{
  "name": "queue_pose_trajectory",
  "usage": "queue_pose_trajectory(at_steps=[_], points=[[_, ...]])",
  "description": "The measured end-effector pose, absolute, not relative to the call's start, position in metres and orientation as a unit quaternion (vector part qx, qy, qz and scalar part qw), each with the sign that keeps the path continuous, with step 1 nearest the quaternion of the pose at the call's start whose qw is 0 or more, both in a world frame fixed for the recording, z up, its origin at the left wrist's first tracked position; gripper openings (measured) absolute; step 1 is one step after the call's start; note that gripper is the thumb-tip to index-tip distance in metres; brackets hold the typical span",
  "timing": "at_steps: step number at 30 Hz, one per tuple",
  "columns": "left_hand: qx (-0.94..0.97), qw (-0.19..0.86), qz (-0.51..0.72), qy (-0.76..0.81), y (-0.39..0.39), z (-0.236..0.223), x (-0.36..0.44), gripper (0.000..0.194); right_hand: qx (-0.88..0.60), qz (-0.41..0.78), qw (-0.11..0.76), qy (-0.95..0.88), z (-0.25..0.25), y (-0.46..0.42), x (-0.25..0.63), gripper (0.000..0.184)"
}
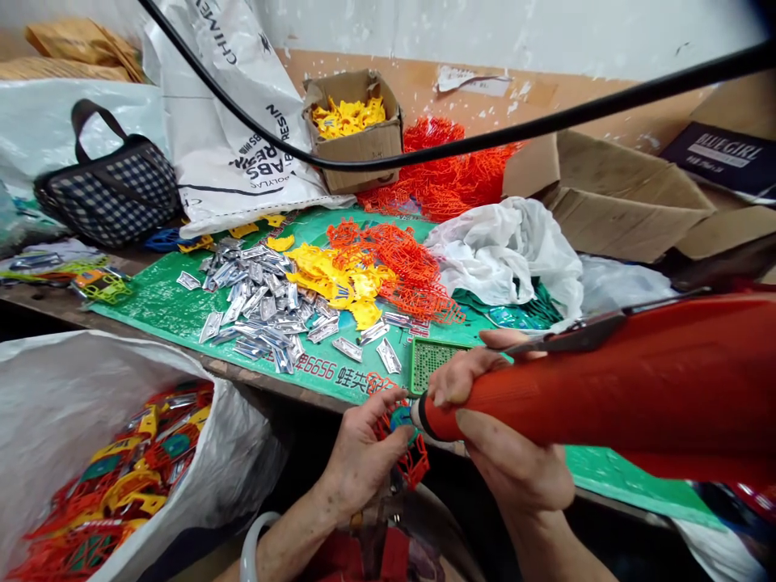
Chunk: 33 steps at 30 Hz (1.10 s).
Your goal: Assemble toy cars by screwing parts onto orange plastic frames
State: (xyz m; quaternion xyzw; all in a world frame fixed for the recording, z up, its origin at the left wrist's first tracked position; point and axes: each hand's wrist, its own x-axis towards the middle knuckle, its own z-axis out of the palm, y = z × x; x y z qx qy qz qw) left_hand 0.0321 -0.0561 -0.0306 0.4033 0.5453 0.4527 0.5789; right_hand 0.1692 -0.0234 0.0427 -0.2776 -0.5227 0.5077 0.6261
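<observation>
My right hand (515, 473) is wrapped around a large red power screwdriver (594, 388), which lies nearly level. Its tip meets a blue-green piece on a small red plastic frame (415, 464). Pinched between the thumb and fingers of my left hand (364, 453), the frame is held at the table's front edge, partly hidden by that hand. Just behind the tip sits a shallow green tray (413, 364) with small bits in it, too small to name. Loose silver parts (267, 311), yellow plastic parts (333, 279) and red plastic frames (403, 263) lie heaped beyond my hands.
At lower left, a white sack (242, 440) holds assembled red and yellow pieces. Along the wall stand a cardboard box (360, 149) of yellow parts, a larger open box (630, 218) and a checked bag (115, 194). A black cable (376, 165) crosses the view above the table.
</observation>
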Motion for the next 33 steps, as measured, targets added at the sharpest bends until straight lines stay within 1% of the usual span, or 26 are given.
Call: queue_pose_trajectory(at_steps=[2,3,5,7,9,10,12,13,14,15,18,19,20,21,26,33], points=[[0.419,0.574,0.444,0.545,-0.057,-0.026,0.029,0.044,-0.271,0.518,0.633,-0.508,0.048,-0.021,0.17,0.052],[0.422,0.574,0.444,0.543,-0.057,-0.024,0.027,0.051,-0.267,0.523,0.64,-0.496,0.051,-0.018,0.171,0.053],[0.415,0.571,0.458,0.54,-0.057,-0.017,0.022,0.069,-0.266,0.515,0.666,-0.47,0.058,-0.01,0.175,0.055],[0.39,0.564,0.481,0.547,-0.054,-0.011,0.016,0.091,-0.278,0.475,0.701,-0.454,0.063,0.001,0.181,0.053],[0.354,0.568,0.498,0.552,-0.05,-0.007,0.01,0.111,-0.3,0.424,0.725,-0.453,0.065,0.013,0.187,0.048],[0.335,0.573,0.503,0.553,-0.048,-0.006,0.007,0.117,-0.312,0.404,0.731,-0.454,0.064,0.018,0.189,0.044],[0.303,0.583,0.51,0.555,-0.045,-0.007,0.001,0.122,-0.336,0.38,0.733,-0.452,0.059,0.027,0.19,0.035],[0.287,0.589,0.515,0.553,-0.044,-0.009,-0.001,0.12,-0.346,0.375,0.732,-0.452,0.055,0.03,0.19,0.029],[0.271,0.602,0.517,0.544,-0.043,-0.012,-0.003,0.114,-0.352,0.374,0.729,-0.453,0.051,0.033,0.189,0.023],[0.256,0.626,0.515,0.526,-0.042,-0.014,-0.004,0.104,-0.356,0.378,0.725,-0.452,0.047,0.035,0.188,0.018],[0.22,0.718,0.489,0.444,-0.041,-0.02,-0.007,0.057,-0.357,0.398,0.715,-0.451,0.035,0.038,0.183,0.013],[0.211,0.739,0.483,0.42,-0.041,-0.021,-0.008,0.045,-0.359,0.402,0.713,-0.449,0.032,0.038,0.182,0.013],[0.202,0.75,0.482,0.406,-0.041,-0.022,-0.008,0.04,-0.361,0.404,0.712,-0.447,0.03,0.039,0.181,0.012],[0.191,0.752,0.488,0.4,-0.04,-0.022,-0.008,0.039,-0.364,0.404,0.71,-0.447,0.028,0.04,0.181,0.012],[0.147,0.726,0.513,0.433,-0.039,-0.019,-0.005,0.052,-0.372,0.402,0.706,-0.449,0.024,0.044,0.181,0.012],[0.169,0.709,0.511,0.456,-0.041,-0.019,0.001,0.05,-0.373,0.408,0.701,-0.451,0.02,0.046,0.181,0.011]])
